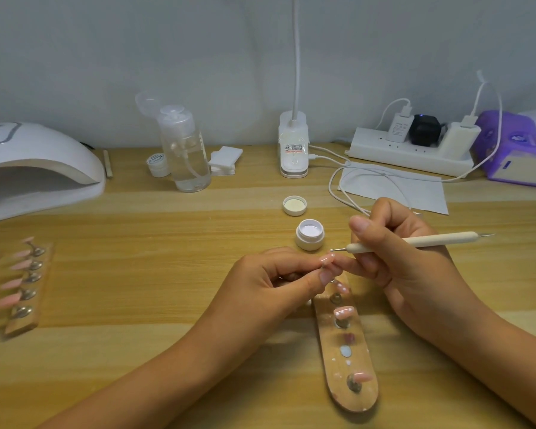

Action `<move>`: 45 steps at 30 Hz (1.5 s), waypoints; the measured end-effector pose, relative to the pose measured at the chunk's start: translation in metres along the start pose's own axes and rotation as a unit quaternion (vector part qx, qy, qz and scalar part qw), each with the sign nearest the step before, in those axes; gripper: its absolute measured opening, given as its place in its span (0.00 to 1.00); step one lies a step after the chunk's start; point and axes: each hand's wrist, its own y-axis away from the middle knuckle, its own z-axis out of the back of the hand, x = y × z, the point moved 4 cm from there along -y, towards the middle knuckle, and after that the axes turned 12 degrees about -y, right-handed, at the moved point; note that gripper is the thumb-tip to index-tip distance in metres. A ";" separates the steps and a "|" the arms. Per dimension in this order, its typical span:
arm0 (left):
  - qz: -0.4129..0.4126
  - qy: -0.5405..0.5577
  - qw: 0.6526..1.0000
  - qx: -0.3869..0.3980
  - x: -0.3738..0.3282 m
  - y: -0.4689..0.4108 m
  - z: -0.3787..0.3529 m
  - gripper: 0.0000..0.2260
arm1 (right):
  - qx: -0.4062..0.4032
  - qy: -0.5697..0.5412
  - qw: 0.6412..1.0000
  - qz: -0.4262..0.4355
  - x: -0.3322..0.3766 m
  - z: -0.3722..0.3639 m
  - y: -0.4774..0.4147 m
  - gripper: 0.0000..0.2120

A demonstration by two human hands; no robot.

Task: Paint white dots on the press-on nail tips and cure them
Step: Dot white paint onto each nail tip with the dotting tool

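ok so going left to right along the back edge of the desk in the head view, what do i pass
curing lamp → thin wooden stick → small closed jar → clear pump bottle → stack of cotton pads → clip lamp base → power strip → purple box

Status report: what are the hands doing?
Left hand pinches pink nail tip. Right hand grips dotting tool, ball poised at the tip. Paint jar open behind; nothing blocking.
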 end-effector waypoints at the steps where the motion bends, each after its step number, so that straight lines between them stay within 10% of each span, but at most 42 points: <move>1: 0.000 0.000 1.000 0.002 0.000 0.000 0.000 0.09 | 0.005 0.004 1.000 0.001 0.000 0.000 0.000 0.12; 45: 0.001 -0.007 1.000 -0.005 -0.001 0.000 -0.001 0.09 | 0.020 0.000 1.000 0.005 0.000 -0.002 0.001 0.13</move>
